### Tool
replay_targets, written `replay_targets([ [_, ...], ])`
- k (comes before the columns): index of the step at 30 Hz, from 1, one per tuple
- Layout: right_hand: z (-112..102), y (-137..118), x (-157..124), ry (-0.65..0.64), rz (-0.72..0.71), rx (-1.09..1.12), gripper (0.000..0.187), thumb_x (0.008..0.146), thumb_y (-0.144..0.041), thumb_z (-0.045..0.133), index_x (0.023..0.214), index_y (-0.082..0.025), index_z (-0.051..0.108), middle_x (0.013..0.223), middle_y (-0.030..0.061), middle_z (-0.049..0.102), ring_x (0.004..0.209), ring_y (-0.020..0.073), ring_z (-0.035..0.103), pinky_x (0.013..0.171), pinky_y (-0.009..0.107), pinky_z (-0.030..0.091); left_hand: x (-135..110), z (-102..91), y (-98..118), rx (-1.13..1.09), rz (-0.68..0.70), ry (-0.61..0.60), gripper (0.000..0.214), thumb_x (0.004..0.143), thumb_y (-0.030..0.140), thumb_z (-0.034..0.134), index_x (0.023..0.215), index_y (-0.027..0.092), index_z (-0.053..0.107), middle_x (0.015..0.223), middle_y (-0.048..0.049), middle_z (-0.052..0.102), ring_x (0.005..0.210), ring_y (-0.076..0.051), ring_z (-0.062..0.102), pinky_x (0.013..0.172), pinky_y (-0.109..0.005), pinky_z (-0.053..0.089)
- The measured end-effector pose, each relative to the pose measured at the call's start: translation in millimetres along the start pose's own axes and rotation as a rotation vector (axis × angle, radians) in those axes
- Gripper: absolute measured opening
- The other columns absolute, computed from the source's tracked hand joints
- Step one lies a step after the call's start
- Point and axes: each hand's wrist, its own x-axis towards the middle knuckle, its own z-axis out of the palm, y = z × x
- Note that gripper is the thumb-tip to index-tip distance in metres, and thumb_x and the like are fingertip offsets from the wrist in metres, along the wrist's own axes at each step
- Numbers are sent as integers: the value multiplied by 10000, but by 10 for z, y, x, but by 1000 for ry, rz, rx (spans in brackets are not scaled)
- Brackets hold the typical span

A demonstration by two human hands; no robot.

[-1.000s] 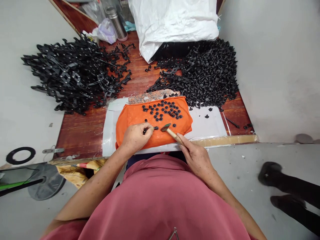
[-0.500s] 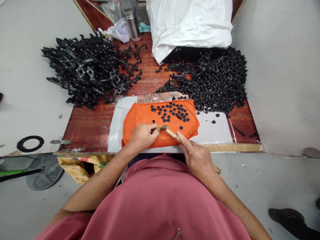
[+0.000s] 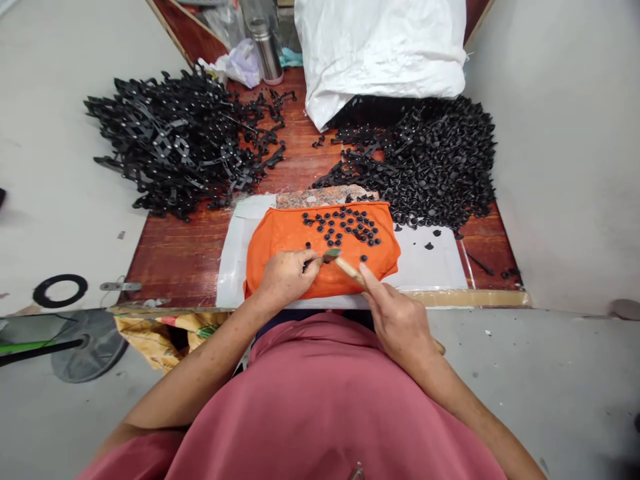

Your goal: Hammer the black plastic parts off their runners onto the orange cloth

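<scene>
My right hand is closed around the wooden handle of a small hammer, whose end shows past the wrist. The metal head, angled over the orange cloth, is close to the fingertips of my left hand. My left thumb and forefinger pinch a small black part, mostly hidden by the fingers. Several round black studs lie scattered on the cloth beyond my hands. Behind the cloth, the edge of a speckled stone slab shows.
A tangled heap of black linked strips covers the left of the wooden table. A pile of black studs spills from a white sack on the right. A steel flask stands at the back.
The hammer head has turned a little, showing more of its metal beside my left fingertips. Both hands stay in nearly the same place. A dark shoe at lower right has mostly left view.
</scene>
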Motion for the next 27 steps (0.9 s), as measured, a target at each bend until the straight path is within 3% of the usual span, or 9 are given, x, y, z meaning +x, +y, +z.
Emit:
replay_targets([
  [2, 64, 3, 10, -20, 24, 5, 512, 1074, -272, 415, 1583, -269, 466, 962, 77, 781, 789, 216, 739, 717, 293, 569, -33, -11, 8, 14, 22, -26, 321, 1008, 373, 444, 903, 238, 715, 886, -37, 765, 816, -216, 681, 653, -302, 360],
  [4, 123, 20, -1, -25, 28, 39, 517, 1072, -270, 426, 1588, -254, 454, 967, 77, 782, 801, 221, 741, 725, 305, 574, -75, -34, 12, -1, 18, -34, 323, 1027, 379, 401, 1133, 252, 679, 982, -50, 771, 906, -246, 700, 711, -311, 401],
  [7, 140, 72, -84, 9, -18, 162, 524, 1075, -263, 437, 1598, -246, 432, 990, 76, 783, 806, 207, 733, 753, 311, 575, -122, -95, 10, -29, -98, 52, 419, 1020, 382, 393, 1393, 230, 510, 978, -64, 762, 907, -274, 704, 748, -330, 423],
  [9, 87, 128, -186, 72, -11, 275, 523, 1077, -262, 449, 1600, -261, 424, 1079, 74, 787, 864, 189, 739, 803, 300, 573, -127, -139, 10, -44, -157, 124, 396, 1005, 402, 414, 1336, 215, 524, 912, -52, 749, 854, -268, 695, 725, -324, 408],
  [11, -4, 204, -309, 153, 70, 338, 521, 1075, -267, 466, 1595, -277, 429, 1212, 72, 771, 928, 172, 747, 839, 277, 567, -113, -168, 26, -53, -136, 138, 314, 993, 441, 425, 1131, 219, 600, 802, -24, 711, 763, -238, 664, 678, -309, 371],
  [15, -149, 375, -516, 208, 274, 238, 492, 1063, -281, 477, 1554, -262, 500, 1242, 79, 770, 840, 171, 762, 749, 256, 570, -44, -140, 136, -120, 81, 9, 356, 981, 463, 430, 775, 218, 587, 639, 18, 573, 633, -163, 556, 636, -289, 319],
  [19, -91, 430, -549, 140, 300, 173, 489, 1050, -265, 482, 1537, -259, 525, 1082, 62, 813, 822, 203, 772, 718, 273, 569, 55, -74, 326, -122, 225, -102, 305, 981, 423, 449, 798, 221, 585, 682, 23, 603, 660, -155, 564, 687, -288, 330],
  [24, 83, 382, -453, 86, 308, 178, 523, 1054, -263, 489, 1571, -337, 460, 1179, 19, 796, 912, 223, 781, 733, 291, 568, 125, -90, 495, 137, 224, -53, 305, 1007, 394, 409, 812, 224, 572, 712, -11, 665, 697, -197, 583, 778, -343, 303],
  [27, 114, 380, -435, 77, 317, 185, 537, 1056, -267, 490, 1582, -362, 435, 1166, 6, 799, 901, 222, 781, 726, 296, 566, 138, -99, 512, 125, 244, -64, 360, 1025, 393, 370, 767, 215, 547, 728, -10, 676, 707, -187, 583, 766, -343, 287],
])
